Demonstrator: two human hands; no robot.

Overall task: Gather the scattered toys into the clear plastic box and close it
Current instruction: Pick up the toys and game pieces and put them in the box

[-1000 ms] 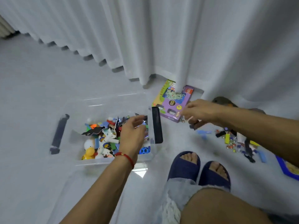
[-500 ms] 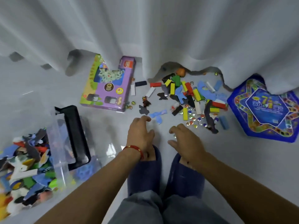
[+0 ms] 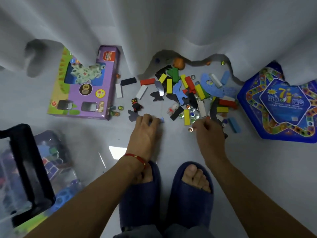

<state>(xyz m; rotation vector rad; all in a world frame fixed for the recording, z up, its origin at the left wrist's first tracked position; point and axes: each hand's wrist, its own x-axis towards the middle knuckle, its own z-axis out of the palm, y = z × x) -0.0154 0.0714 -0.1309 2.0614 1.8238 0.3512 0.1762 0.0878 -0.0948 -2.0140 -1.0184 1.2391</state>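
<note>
Scattered toys (image 3: pixel 188 91) lie on the floor by the curtain: coloured wooden blocks, flat foam shapes, glass marbles and small figures. My left hand (image 3: pixel 145 133) is at the near edge of the pile, its fingers curled over a small blue foam piece (image 3: pixel 161 120) that pokes out at the fingertips. My right hand (image 3: pixel 210 134) is lowered onto the near right side of the pile with curled fingers; a marble (image 3: pixel 190 129) lies by its thumb, and what the fingers hold is hidden. The clear plastic box (image 3: pixel 56 170), open and part-filled with toys, stands at the lower left.
A black handle clip (image 3: pixel 25 169) sits on the box's near end. A purple game carton (image 3: pixel 85 86) lies left of the pile and a blue star-shaped board game box (image 3: pixel 281 103) lies to the right. A white curtain (image 3: pixel 154 31) hangs behind. My feet in dark slippers (image 3: pixel 188 194) are just below the hands.
My view swung from the box to the toy pile. Both hands left the box and reached forward onto the pile's near edge; the left hand now covers the blue foam pieces.
</note>
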